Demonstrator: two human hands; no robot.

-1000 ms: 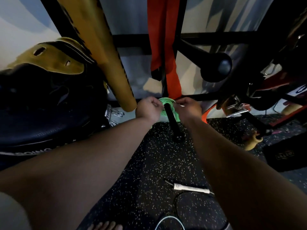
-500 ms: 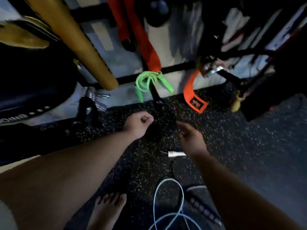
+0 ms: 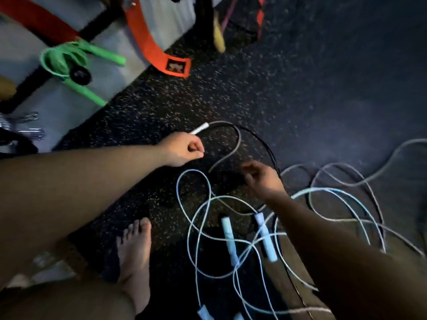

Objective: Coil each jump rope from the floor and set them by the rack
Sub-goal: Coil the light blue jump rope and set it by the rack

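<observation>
A coiled green jump rope (image 3: 60,61) hangs on a black peg of the rack (image 3: 99,31) at top left. Several loose ropes lie tangled on the floor: a grey rope (image 3: 238,141) with a white handle (image 3: 200,129), a thin black rope (image 3: 269,154), and light blue ropes (image 3: 193,218) with pale handles (image 3: 229,239). My left hand (image 3: 183,149) is a curled fist just below the white handle, hiding its near end; no grip on it shows. My right hand (image 3: 261,179) hovers with loosely bent fingers over the black rope, holding nothing.
An orange strap (image 3: 157,50) hangs from the rack to the speckled rubber floor (image 3: 277,84). Metal clips (image 3: 30,131) lie at the left edge. My bare foot (image 3: 135,250) stands beside the blue rope loops. More grey rope (image 3: 360,181) trails right.
Both hands have let go of the green coil on the rack and come back down. My view has swung down and right onto the tangled ropes on the floor.
</observation>
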